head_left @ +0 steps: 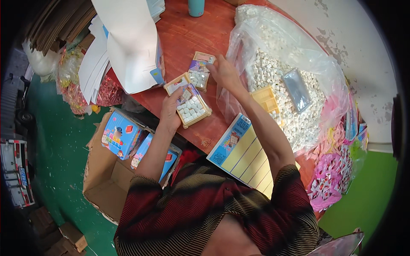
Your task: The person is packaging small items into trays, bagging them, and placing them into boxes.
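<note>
My left hand [170,112] is closed on the edge of a small yellow tray pack [193,110], tilted over the table. White block-like pieces fill its lower part, and a purple printed card lies above them. Just beyond it is a second, similar tray pack [199,78], also with white pieces and a purple card. The fingers of my right hand [227,76] are bent at this second pack's upper right edge, closed on it as far as I can see. Its underside is hidden, so I cannot tell whether it rests on the table.
On the right lies a large clear bag [243,42] of white pieces, with a yellow compartment tray [265,100] and clear plastic covers [297,89] on top. A yellow-and-blue box [245,155] lies near me. Left are white card sheets [128,47] and a carton [100,170] holding blue boxes.
</note>
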A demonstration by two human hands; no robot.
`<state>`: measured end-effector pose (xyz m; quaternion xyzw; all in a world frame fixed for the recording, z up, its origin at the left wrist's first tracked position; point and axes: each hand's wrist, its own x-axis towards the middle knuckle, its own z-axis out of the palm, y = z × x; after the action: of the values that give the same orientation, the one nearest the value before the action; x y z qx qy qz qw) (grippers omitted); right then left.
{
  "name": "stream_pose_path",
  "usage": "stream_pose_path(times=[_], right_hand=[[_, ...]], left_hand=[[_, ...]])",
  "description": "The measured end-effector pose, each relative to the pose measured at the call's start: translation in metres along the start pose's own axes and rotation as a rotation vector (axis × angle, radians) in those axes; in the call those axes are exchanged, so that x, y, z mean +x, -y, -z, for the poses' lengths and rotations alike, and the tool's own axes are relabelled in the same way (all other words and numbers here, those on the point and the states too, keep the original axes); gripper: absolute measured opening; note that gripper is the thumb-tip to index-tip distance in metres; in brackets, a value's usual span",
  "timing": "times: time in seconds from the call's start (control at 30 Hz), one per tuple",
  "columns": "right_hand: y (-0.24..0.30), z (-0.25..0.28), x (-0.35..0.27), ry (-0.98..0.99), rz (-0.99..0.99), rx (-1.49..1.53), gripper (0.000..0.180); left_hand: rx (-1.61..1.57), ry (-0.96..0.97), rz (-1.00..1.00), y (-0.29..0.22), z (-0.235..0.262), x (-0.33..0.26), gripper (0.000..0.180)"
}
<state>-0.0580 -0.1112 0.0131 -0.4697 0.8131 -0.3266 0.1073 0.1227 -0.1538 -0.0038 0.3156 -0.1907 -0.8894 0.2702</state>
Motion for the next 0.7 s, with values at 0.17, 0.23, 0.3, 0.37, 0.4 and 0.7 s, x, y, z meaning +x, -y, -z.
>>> stream_pose_path(times=[0.17, 0.23, 0.3, 0.37, 0.4, 0.7], right_hand=[[-0.021, -0.024, 0.032, -0.126, -0.044, -0.083, 0.034], [-0.022, -0.024, 0.040, -0.042, -0.100, 0.026, 0.035], [-0.008, -0.023, 0.039, 0.063, -0.137, 0.138, 0.036], [-0.002, -0.017, 0.030, 0.197, -0.134, 0.448, 0.041], [-0.014, -0.023, 0.036, 0.189, -0.062, 0.428, 0.042], [-0.005, -0.007, 0.005, 0.418, -0.431, 0.747, 0.047]], left_hand=[[0.227, -0.074, -0.246, 0.001, -0.013, 0.009, 0.031], [0.251, -0.035, -0.288, 0.000, -0.017, 0.016, 0.031], [0.248, -0.031, -0.304, -0.003, -0.014, 0.023, 0.030], [0.237, -0.001, -0.235, 0.003, -0.009, 0.033, 0.029], [0.250, 0.008, -0.241, 0.007, -0.014, 0.035, 0.029], [0.354, 0.025, -0.152, 0.002, -0.026, 0.032, 0.026]])
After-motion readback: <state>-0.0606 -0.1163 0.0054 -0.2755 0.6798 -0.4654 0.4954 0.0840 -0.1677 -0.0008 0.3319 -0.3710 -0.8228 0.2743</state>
